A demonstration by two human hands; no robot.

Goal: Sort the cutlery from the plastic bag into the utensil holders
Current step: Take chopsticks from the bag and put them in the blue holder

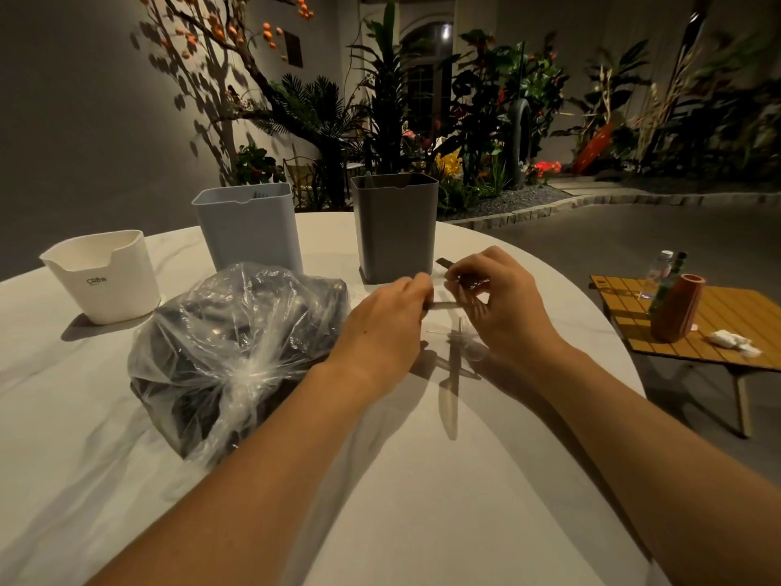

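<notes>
Outdoors, on round white table (422, 501) beside lit garden plants (486, 112): left hand (380, 327) and right hand (503, 302) pinching one dark cutlery piece (443, 262).

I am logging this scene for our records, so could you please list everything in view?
plastic bag: one, clear, knotted, dark cutlery inside, table left of centre
white holder: one, far left
light blue holder: one, behind the bag
dark grey holder: one, behind the hands
dark utensil: one, between both hands, type unclear
round table: one, white
side table: one, wooden slats, right; bears bottles, a brown vase, white tissue
plants: many, background
left hand: grip on the utensil
right hand: grip on the utensil
</notes>
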